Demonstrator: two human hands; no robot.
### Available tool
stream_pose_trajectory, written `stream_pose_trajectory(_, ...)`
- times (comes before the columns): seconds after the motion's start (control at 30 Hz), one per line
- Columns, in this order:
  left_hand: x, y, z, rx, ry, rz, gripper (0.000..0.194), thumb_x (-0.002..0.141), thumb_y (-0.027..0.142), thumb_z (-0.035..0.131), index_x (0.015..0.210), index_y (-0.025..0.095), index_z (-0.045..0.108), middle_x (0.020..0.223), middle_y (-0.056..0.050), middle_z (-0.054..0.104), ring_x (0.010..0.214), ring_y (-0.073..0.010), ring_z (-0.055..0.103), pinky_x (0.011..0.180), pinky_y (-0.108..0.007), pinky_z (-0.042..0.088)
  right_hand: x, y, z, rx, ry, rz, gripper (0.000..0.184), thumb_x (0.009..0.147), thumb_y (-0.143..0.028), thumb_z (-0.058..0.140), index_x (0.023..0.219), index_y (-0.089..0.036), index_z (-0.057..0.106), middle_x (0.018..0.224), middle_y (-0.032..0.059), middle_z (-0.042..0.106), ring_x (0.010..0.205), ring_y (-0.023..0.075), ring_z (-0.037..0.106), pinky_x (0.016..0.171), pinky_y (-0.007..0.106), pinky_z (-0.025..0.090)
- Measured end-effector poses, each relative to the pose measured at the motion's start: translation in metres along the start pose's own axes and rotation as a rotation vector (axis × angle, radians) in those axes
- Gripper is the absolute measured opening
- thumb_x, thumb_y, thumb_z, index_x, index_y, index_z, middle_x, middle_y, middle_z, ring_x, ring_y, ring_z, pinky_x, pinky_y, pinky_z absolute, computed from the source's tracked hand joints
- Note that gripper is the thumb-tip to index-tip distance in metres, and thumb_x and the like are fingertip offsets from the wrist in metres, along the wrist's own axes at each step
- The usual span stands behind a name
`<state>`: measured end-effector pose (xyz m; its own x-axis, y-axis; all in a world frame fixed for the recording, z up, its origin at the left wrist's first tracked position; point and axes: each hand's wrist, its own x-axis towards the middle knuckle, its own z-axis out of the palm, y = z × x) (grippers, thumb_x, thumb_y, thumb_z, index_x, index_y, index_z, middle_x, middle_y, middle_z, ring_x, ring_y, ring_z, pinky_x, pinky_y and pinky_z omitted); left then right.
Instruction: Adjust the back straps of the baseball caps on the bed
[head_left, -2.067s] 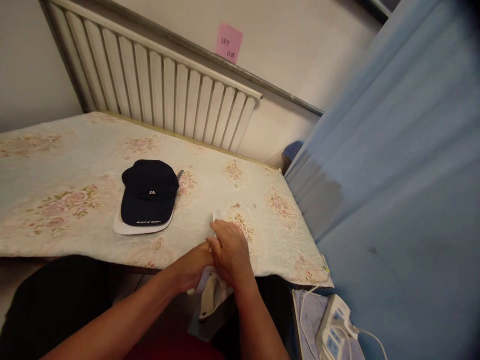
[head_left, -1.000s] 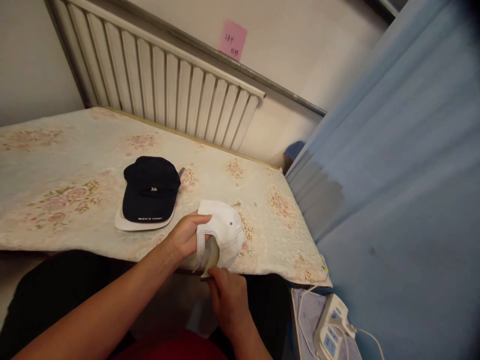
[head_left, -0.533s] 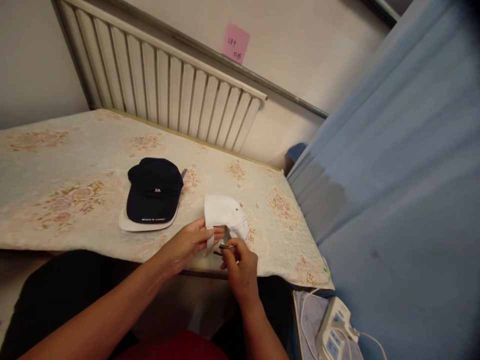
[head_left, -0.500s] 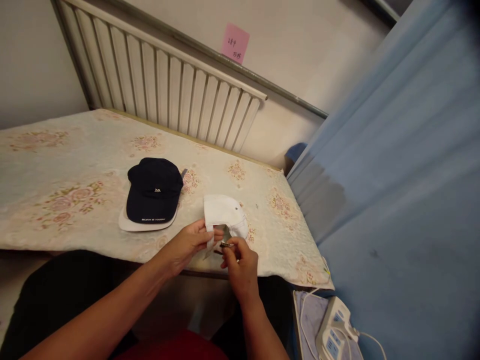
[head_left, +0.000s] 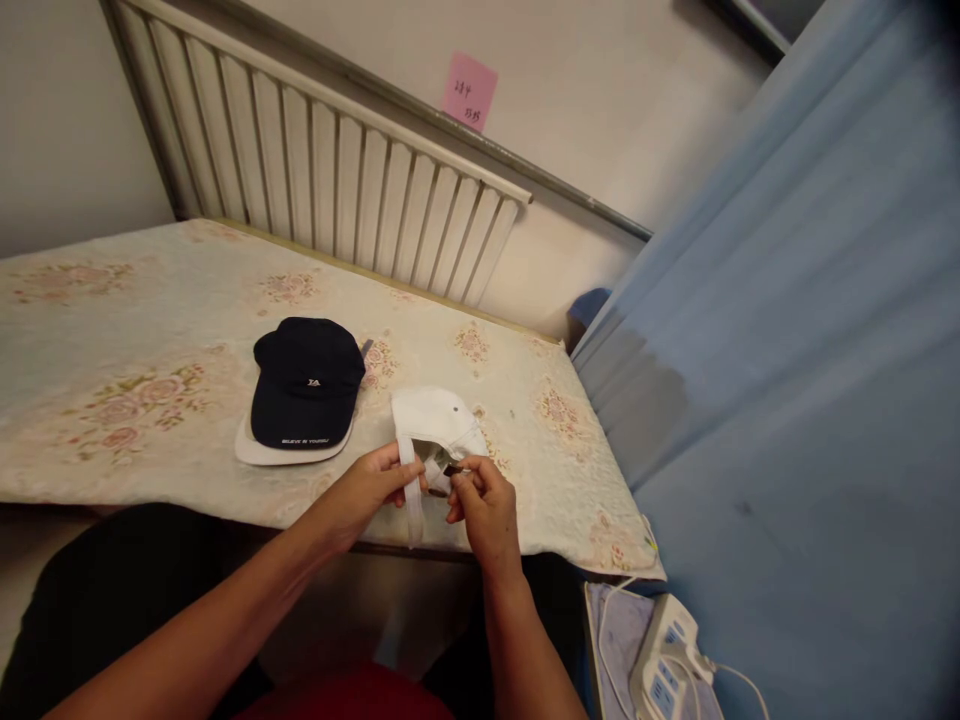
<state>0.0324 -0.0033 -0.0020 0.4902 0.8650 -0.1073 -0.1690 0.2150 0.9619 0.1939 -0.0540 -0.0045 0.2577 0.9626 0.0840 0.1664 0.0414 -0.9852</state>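
A white baseball cap (head_left: 435,415) rests at the front of the bed with its back opening towards me. My left hand (head_left: 382,478) is closed on the cap's white strap (head_left: 412,500), whose free end hangs down over the bed's edge. Thumb and fingers of my right hand (head_left: 482,500) pinch the other side of the back opening, at a small dark buckle (head_left: 452,470) partly hidden by the fingers. To the left, a navy cap (head_left: 309,380) with small white lettering lies on top of another cap, of which a white brim (head_left: 262,450) shows.
A floral quilted cover (head_left: 150,330) spreads over the bed. Behind it stands a white radiator (head_left: 326,160) under a pink note (head_left: 470,92). A blue curtain (head_left: 750,350) hangs at the right, above a white power strip (head_left: 667,650) with cords.
The white cap has shifted slightly left. Its strap now hangs apart from the buckle side, with the back opening wider between my hands. My right hand stays pinched at the buckle.
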Motion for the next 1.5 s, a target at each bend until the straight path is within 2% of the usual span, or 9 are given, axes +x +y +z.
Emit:
stream_pose_trajectory(0.17,0.003,0.002,0.001,-0.024,0.029,0.023,0.025,0.074,0.035,0.067,0.089,0.016,0.063,0.083,-0.002,0.063,0.069,-0.0134,0.053,0.062,-0.025,0.037,0.002,-0.004,0.000,0.011,-0.049,0.013,0.008,0.080,-0.026,0.054,0.085,-0.019,0.057,0.051,-0.0081,0.055,0.037,0.0077,0.050,0.039,0.018,0.041)
stream_pose_trajectory(0.37,0.010,-0.002,0.010,0.023,0.035,0.042,0.025,0.066,0.031,0.071,0.082,0.016,0.059,0.070,0.002,0.059,0.058,-0.0111,0.048,0.055,-0.023,0.036,0.001,-0.009,0.004,-0.108,-0.073,-0.037,0.008,0.083,-0.026,0.053,0.086,-0.021,0.059,0.052,-0.0075,0.053,0.040,0.0091,0.051,0.040,0.019,0.043)
stream_pose_trajectory(0.63,0.013,0.000,0.014,0.066,0.059,0.050,0.019,0.071,0.032,0.066,0.080,0.015,0.060,0.075,0.001,0.058,0.057,-0.0088,0.047,0.050,-0.021,0.035,-0.001,-0.003,0.008,-0.201,-0.063,-0.121,0.018,0.084,-0.024,0.052,0.098,-0.023,0.063,0.056,-0.0064,0.052,0.044,0.0104,0.054,0.044,0.021,0.047)
stream_pose_trajectory(0.8,0.012,0.003,0.014,-0.083,0.103,0.033,0.017,0.072,0.028,0.067,0.079,0.015,0.058,0.072,0.002,0.057,0.055,-0.0068,0.046,0.051,-0.019,0.035,-0.007,0.001,0.008,-0.144,-0.012,-0.125,0.034,0.085,-0.022,0.049,0.118,-0.024,0.058,0.063,-0.0054,0.058,0.045,0.0096,0.056,0.049,0.022,0.049)
stream_pose_trajectory(1.0,0.013,0.000,0.016,-0.269,0.194,0.050,0.021,0.070,0.028,0.071,0.078,0.016,0.055,0.070,0.002,0.058,0.055,-0.0069,0.048,0.051,-0.019,0.036,-0.017,0.009,0.016,-0.057,0.051,-0.124,0.029,0.085,-0.028,0.053,0.113,-0.021,0.059,0.071,-0.0032,0.057,0.053,0.0098,0.058,0.053,0.023,0.051)
stream_pose_trajectory(1.1,0.012,-0.004,0.018,-0.307,0.202,0.031,0.023,0.069,0.028,0.072,0.079,0.016,0.055,0.069,0.003,0.058,0.056,-0.0078,0.052,0.053,-0.019,0.037,-0.020,0.014,0.021,-0.123,0.058,-0.147,0.037,0.079,-0.026,0.060,0.116,-0.020,0.057,0.080,-0.0002,0.061,0.060,0.0120,0.060,0.056,0.024,0.052)
stream_pose_trajectory(1.2,0.010,-0.006,0.020,-0.335,0.208,0.007,0.026,0.068,0.030,0.073,0.079,0.017,0.054,0.068,0.004,0.058,0.057,-0.0092,0.054,0.055,-0.021,0.040,-0.022,0.018,0.025,-0.287,0.101,-0.255,0.047,0.073,-0.022,0.065,0.120,-0.021,0.056,0.095,0.0042,0.065,0.076,0.0166,0.063,0.066,0.028,0.053)
stream_pose_trajectory(1.3,0.008,-0.005,0.024,-0.349,0.214,0.010,0.027,0.068,0.031,0.073,0.078,0.017,0.054,0.068,0.004,0.057,0.060,-0.0096,0.055,0.057,-0.021,0.040,-0.021,0.024,0.027,-0.461,0.227,-0.418,0.043,0.077,-0.022,0.061,0.120,-0.020,0.054,0.101,0.0081,0.063,0.091,0.0209,0.060,0.081,0.036,0.051)
stream_pose_trajectory(1.5,0.006,-0.006,0.028,-0.317,0.232,0.024,0.020,0.070,0.027,0.070,0.073,0.016,0.054,0.065,0.005,0.053,0.060,-0.0088,0.050,0.060,-0.022,0.038,-0.011,0.033,0.032,-0.630,0.304,-0.555,0.039,0.079,-0.015,0.050,0.118,-0.018,0.053,0.093,0.0086,0.058,0.087,0.0220,0.055,0.077,0.038,0.049)
